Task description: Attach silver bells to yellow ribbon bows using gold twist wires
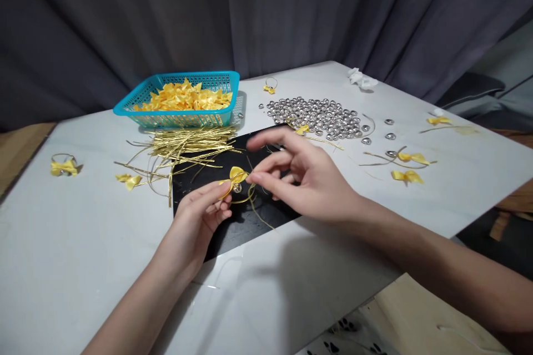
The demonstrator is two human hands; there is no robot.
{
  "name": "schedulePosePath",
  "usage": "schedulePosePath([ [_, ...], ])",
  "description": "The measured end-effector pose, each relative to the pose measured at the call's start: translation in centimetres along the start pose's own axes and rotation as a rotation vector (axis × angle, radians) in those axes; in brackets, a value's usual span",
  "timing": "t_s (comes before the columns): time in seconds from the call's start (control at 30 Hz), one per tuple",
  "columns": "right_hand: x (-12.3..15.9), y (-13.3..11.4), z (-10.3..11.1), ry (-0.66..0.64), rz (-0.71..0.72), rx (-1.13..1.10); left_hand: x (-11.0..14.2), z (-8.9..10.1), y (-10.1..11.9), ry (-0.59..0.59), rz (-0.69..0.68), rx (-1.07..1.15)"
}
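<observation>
Over a black mat [233, 238] I hold a yellow ribbon bow [238, 173] with a small silver bell [237, 188] at its middle. My left hand [204, 205] pinches the bow's left side between thumb and index finger. A gold cord [250, 194] loops below the bow, with a loose end hanging toward the mat's front edge. The thumb and a finger of my right hand [302, 172] are closed at the bow's right side, where the cord meets it; its index finger is raised. Exactly what sits between the right fingertips is partly hidden.
Behind the mat lie a bundle of gold cords [191, 143] and a teal basket [177, 119] of yellow bows. Several silver bells [316, 116] are heaped at back right. A finished-looking bow ring [64, 166] stands left; loose bows [407, 176] and cords lie right. White scraps [361, 80] sit farther back.
</observation>
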State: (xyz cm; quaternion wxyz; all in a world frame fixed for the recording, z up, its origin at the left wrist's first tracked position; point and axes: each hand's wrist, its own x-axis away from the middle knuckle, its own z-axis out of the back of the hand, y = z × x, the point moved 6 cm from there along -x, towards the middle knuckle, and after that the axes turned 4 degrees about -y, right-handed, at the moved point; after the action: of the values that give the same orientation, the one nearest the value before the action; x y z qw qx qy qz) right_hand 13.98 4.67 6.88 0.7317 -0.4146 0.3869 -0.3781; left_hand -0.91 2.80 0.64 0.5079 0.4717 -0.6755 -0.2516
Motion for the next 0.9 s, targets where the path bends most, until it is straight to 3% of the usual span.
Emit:
schedulePosePath([
  [0.23, 0.6, 0.0, -0.8, 0.031, 0.125, 0.267, 0.0, -0.1, 0.0, -0.013, 0.025, 0.035],
  [0.43, 0.8, -0.3, -1.2, 0.032, 0.261, 0.359, 0.3, -0.5, 0.4, -0.021, -0.024, 0.007],
  [0.9, 0.8, 0.0, -1.5, 0.003, 0.240, 0.352, 0.3, -0.6, 0.6, -0.039, -0.048, -0.045],
])
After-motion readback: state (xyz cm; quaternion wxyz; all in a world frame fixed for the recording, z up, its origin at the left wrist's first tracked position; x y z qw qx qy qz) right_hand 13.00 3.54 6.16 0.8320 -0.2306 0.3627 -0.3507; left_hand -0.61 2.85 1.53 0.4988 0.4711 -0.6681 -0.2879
